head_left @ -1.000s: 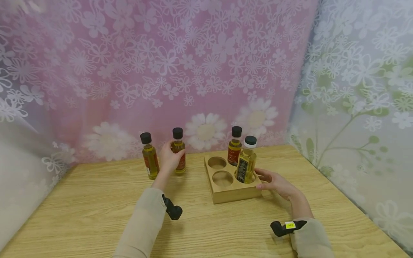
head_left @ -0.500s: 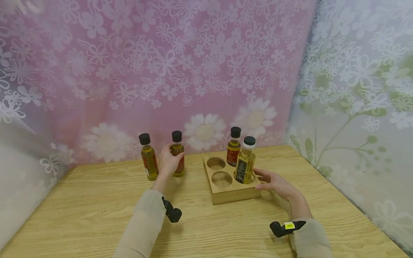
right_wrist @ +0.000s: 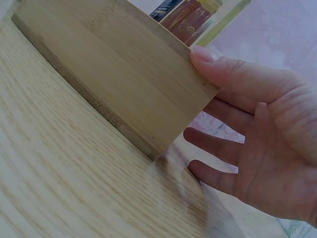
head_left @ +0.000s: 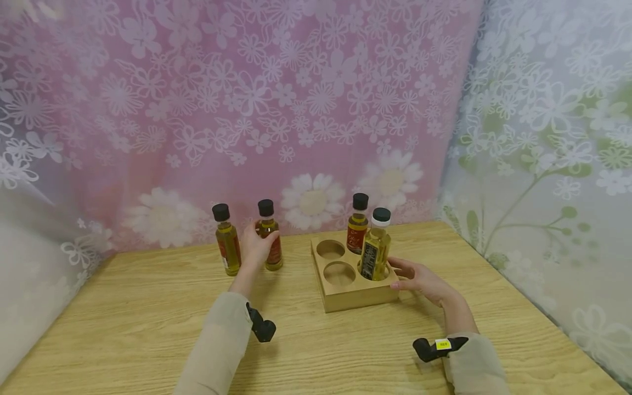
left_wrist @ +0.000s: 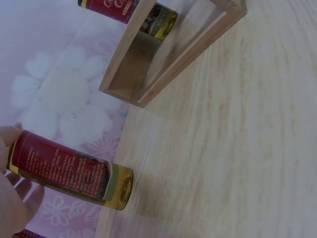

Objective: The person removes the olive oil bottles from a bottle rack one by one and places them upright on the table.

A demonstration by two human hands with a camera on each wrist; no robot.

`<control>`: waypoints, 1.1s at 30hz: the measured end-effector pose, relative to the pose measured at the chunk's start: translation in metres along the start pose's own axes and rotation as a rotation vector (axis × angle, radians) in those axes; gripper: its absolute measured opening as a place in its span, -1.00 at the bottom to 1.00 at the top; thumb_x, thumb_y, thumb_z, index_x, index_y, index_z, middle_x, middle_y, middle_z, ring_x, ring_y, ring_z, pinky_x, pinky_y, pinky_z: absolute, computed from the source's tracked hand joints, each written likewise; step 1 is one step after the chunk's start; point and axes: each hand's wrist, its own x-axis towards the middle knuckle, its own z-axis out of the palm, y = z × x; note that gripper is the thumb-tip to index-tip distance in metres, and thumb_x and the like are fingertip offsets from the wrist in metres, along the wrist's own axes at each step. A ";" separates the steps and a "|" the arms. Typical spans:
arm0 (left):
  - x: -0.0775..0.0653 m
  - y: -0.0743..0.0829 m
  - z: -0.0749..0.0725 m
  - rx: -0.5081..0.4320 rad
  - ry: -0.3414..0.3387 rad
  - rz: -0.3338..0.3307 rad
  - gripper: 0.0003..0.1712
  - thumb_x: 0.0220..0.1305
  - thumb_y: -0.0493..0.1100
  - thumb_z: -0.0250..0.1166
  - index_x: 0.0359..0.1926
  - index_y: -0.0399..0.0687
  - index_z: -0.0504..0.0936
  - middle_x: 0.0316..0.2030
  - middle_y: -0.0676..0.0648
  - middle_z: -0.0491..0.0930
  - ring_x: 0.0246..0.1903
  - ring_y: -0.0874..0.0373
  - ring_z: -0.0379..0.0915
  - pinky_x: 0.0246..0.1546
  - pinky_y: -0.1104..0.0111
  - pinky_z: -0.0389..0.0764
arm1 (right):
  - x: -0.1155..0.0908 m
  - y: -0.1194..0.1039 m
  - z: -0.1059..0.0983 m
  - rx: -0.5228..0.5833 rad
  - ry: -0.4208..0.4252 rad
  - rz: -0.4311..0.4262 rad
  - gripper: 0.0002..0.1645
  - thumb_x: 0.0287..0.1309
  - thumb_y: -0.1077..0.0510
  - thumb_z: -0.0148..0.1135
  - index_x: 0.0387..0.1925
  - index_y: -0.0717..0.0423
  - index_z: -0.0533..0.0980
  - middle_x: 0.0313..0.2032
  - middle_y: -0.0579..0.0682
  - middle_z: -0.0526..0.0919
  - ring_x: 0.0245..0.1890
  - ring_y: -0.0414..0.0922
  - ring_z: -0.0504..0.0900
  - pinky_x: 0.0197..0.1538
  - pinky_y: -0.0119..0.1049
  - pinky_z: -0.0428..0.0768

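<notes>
While the left hand (head_left: 253,249) grips a black-capped, red-labelled cylindrical bottle (head_left: 275,255) of yellow liquid left of the tan wooden four-hole holder (head_left: 360,299) on the bench (head_left: 321,351), the right hand (head_left: 425,282) clasps the holder's near right corner.

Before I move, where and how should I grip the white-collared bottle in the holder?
The white-collared bottle is probably best gripped at the shoulders below its dark cap, from above and in front: it stands with its base sunk in the wooden holder, and a red-labelled bottle stands close behind.
</notes>
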 end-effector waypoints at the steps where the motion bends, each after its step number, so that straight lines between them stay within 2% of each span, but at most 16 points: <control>1: -0.001 0.000 0.000 -0.010 0.028 0.007 -0.33 0.18 -0.08 0.31 0.23 -0.24 0.29 0.09 -0.24 0.35 0.09 -0.13 0.31 0.12 0.04 0.35 | 0.000 0.000 0.000 -0.002 -0.001 -0.001 -0.05 0.09 0.13 0.30 0.38 0.32 0.02 0.35 0.35 0.02 0.28 0.37 0.04 0.20 0.26 0.15; 3: -0.005 0.002 0.002 -0.036 0.104 0.027 -0.31 0.16 -0.06 0.33 0.20 -0.26 0.28 0.04 -0.23 0.34 0.04 -0.10 0.31 0.08 0.08 0.37 | 0.000 0.001 -0.001 -0.005 0.000 -0.001 -0.05 0.09 0.13 0.30 0.38 0.32 0.03 0.35 0.35 0.03 0.28 0.36 0.04 0.20 0.25 0.15; 7: -0.015 0.008 0.006 -0.081 0.260 0.107 -0.34 0.12 -0.06 0.37 0.11 -0.28 0.29 -0.11 -0.22 0.35 -0.11 -0.07 0.33 -0.08 0.12 0.40 | 0.000 0.001 -0.001 0.000 0.001 0.000 -0.06 0.09 0.13 0.30 0.38 0.31 0.03 0.35 0.34 0.03 0.28 0.37 0.04 0.20 0.25 0.15; 9: -0.018 0.010 0.009 -0.105 0.296 0.148 -0.38 0.12 -0.07 0.37 0.08 -0.27 0.29 -0.15 -0.21 0.35 -0.17 -0.06 0.32 -0.15 0.15 0.39 | -0.001 0.001 -0.001 0.003 0.001 0.003 -0.06 0.09 0.13 0.30 0.38 0.31 0.02 0.35 0.34 0.02 0.28 0.37 0.04 0.19 0.25 0.16; 11: -0.022 0.013 0.013 -0.126 0.301 0.188 -0.41 0.12 -0.09 0.37 0.05 -0.28 0.31 -0.17 -0.21 0.36 -0.20 -0.06 0.32 -0.19 0.17 0.40 | -0.001 0.001 -0.001 0.007 0.000 0.004 -0.05 0.10 0.13 0.30 0.38 0.31 0.02 0.35 0.35 0.02 0.28 0.37 0.04 0.19 0.25 0.15; 17: -0.030 0.023 0.023 -0.139 0.238 0.270 -0.44 0.08 -0.10 0.40 0.02 -0.27 0.38 -0.21 -0.22 0.43 -0.26 -0.05 0.37 -0.26 0.18 0.44 | -0.001 0.002 -0.002 0.004 -0.002 0.010 -0.05 0.09 0.13 0.30 0.38 0.31 0.01 0.35 0.35 0.02 0.28 0.37 0.04 0.20 0.26 0.15; 24: -0.043 0.039 0.034 -0.107 0.071 0.243 -0.35 0.11 -0.03 0.37 0.14 -0.22 0.34 -0.09 -0.20 0.42 -0.14 -0.04 0.37 -0.18 0.16 0.43 | -0.001 0.000 -0.001 0.005 0.002 0.019 -0.04 0.09 0.12 0.30 0.38 0.31 0.01 0.35 0.35 0.02 0.28 0.37 0.04 0.20 0.27 0.13; 28: -0.049 0.047 0.042 -0.096 0.016 0.244 -0.31 0.09 0.01 0.38 0.15 -0.21 0.34 -0.09 -0.18 0.43 -0.11 -0.02 0.37 -0.15 0.16 0.45 | 0.000 -0.001 0.000 0.008 0.002 0.022 -0.04 0.09 0.11 0.30 0.38 0.32 0.01 0.35 0.35 0.02 0.28 0.37 0.04 0.20 0.26 0.12; 33: -0.055 0.054 0.052 -0.115 -0.047 0.251 -0.31 0.09 -0.05 0.39 0.15 -0.26 0.33 -0.09 -0.17 0.43 -0.12 -0.02 0.37 -0.15 0.16 0.45 | 0.001 -0.001 0.001 0.003 0.001 0.015 -0.05 0.10 0.11 0.30 0.38 0.31 0.01 0.34 0.35 0.02 0.28 0.37 0.05 0.20 0.26 0.13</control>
